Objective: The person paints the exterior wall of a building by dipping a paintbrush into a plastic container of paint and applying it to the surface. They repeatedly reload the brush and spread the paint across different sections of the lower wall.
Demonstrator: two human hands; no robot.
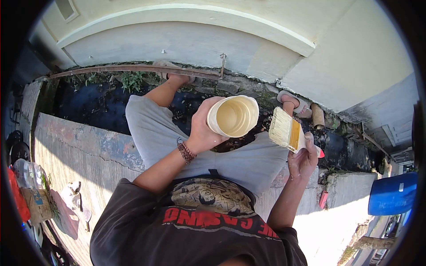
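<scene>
My left hand [205,128] is wrapped round a cream-coloured cup [233,116], whose open top faces the camera. Pale liquid seems to lie inside it. To the right, my right hand [304,157] grips a wide paintbrush [286,131] by its handle. The brush has pale bristles pointing up and left, a yellow-gold band and a red handle tip. Cup and brush are apart, both above my lap. A bead bracelet [186,153] circles my left wrist.
A pale wall [177,44] rises ahead, with a dark drain [88,106] at its foot. A rusty rail [133,68] runs along it. Plants [132,82] grow there. A blue barrel [392,193] lies at right; a clear plastic container [29,174] is at left.
</scene>
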